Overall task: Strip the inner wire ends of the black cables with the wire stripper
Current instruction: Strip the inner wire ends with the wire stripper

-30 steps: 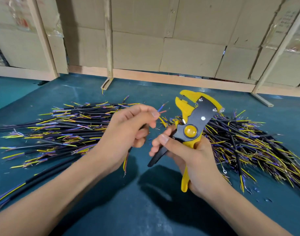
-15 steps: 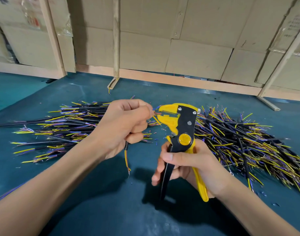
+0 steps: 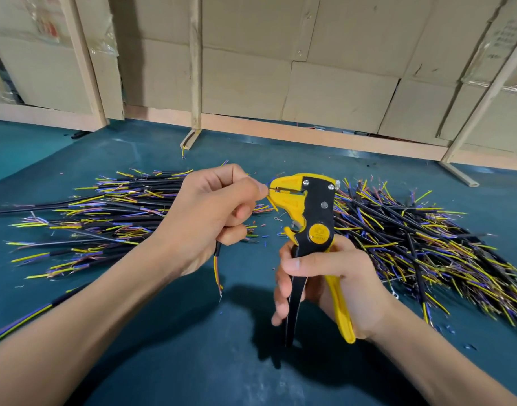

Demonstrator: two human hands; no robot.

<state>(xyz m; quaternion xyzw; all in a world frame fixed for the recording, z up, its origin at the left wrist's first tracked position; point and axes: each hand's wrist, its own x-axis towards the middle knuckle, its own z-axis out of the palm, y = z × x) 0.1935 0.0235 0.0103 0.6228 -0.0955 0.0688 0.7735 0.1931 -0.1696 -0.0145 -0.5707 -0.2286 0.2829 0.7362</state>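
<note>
My left hand (image 3: pixel 210 218) grips a short black cable (image 3: pixel 218 251) in its fist; the cable's lower end with yellow and orange wires hangs below the hand. Its thumb and forefinger pinch a thin inner wire at the jaws of the yellow and black wire stripper (image 3: pixel 307 212). My right hand (image 3: pixel 327 282) holds the stripper upright by its two handles, jaws pointing left toward my left hand. One pile of black cables (image 3: pixel 99 218) with yellow and purple wire ends lies to the left, and a second pile of black cables (image 3: pixel 421 241) lies to the right.
The teal work mat (image 3: pixel 192 361) carries small bits of cut insulation between the piles. A wooden frame (image 3: pixel 194 83) and cardboard sheets (image 3: pixel 324 68) close off the back. A single long black cable (image 3: pixel 25 320) crosses the lower left corner.
The stripper swung from tilting right to upright and moved left, so its jaws now meet the wire that my left hand pinches. My left hand stayed nearly in place.
</note>
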